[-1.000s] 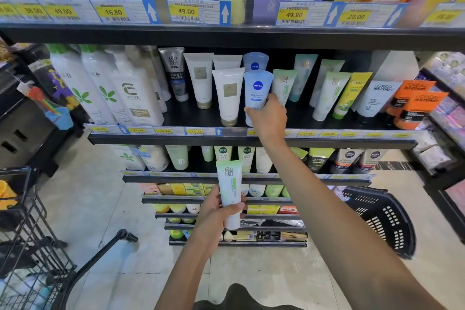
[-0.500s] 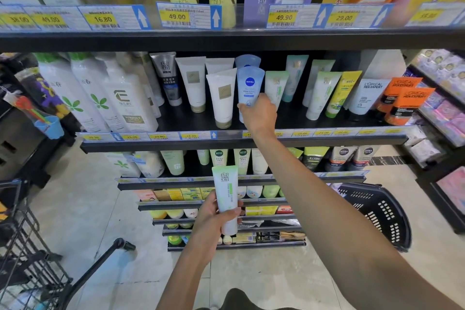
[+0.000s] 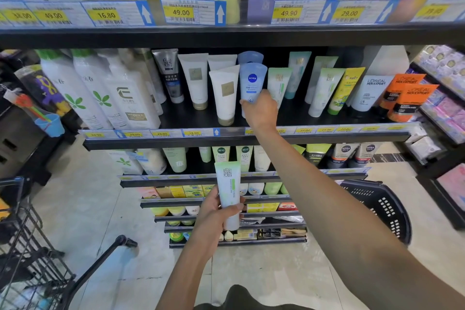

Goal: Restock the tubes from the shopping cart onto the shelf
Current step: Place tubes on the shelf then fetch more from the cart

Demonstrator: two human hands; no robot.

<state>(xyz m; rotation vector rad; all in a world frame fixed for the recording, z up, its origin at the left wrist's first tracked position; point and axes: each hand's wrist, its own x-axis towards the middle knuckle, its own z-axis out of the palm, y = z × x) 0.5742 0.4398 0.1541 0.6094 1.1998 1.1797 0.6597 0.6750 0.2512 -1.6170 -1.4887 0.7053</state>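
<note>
My right hand (image 3: 260, 111) reaches up to the middle shelf (image 3: 327, 137) and grips the lower part of a blue Nivea tube (image 3: 252, 80) that stands upright there, between a white tube (image 3: 225, 94) and a pale green tube (image 3: 278, 84). Lower down, in front of the shelving, my left hand (image 3: 216, 211) holds a white and green tube (image 3: 228, 189) upright by its lower half. The black wire shopping cart (image 3: 25, 246) is at the bottom left; what lies inside it is blurred.
Tall white bottles (image 3: 100, 93) fill the left of the middle shelf, orange tubes (image 3: 407, 98) the right. A black plastic basket (image 3: 380, 206) sits on the floor at right. The top shelf (image 3: 226, 35) carries price tags and boxes overhead. More tubes fill lower shelves.
My right hand has stayed on the blue Nivea tube and shifted it slightly left on the shelf. The left hand keeps holding the green and white tube, almost still.
</note>
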